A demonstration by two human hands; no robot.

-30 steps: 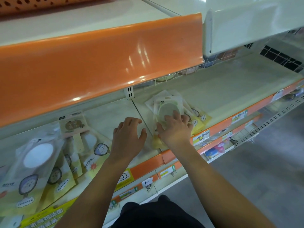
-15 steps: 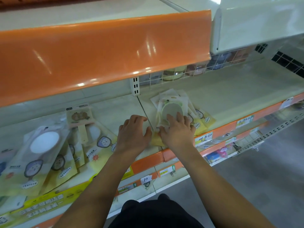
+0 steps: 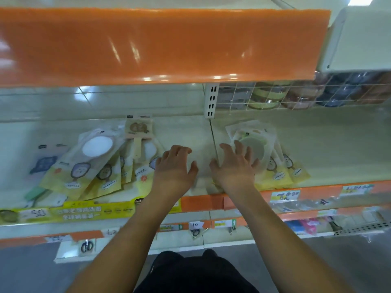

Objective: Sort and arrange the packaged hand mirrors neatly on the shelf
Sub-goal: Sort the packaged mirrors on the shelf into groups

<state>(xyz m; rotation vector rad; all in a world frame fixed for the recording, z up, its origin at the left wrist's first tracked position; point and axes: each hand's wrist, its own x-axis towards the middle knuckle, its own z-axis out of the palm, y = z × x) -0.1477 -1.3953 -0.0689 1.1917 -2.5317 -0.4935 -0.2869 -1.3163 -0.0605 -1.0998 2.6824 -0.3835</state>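
Lifted now, the right hand has come off the right-hand stack of packaged mirrors it was pressing half a second ago, fingers spread and loose, holding nothing, with the fingertips just over the stack's near left edge. Beside it the left hand hovers over bare shelf, fingers lightly curled, gripping nothing either. That shelf is pale cream, with an orange front rail and a joint running between the two hands. Away to the left lies the bigger heap of mirror packets, fanned and overlapping, yellow cards with cartoon faces. Overhead, a glossy orange shelf edge fills the top of the view; behind the right bay, a white wire grid. Writing: a yellow strip carries Chinese print too blurred to read and a handwritten "50"; a lower tag reads "10". Grey floor below.
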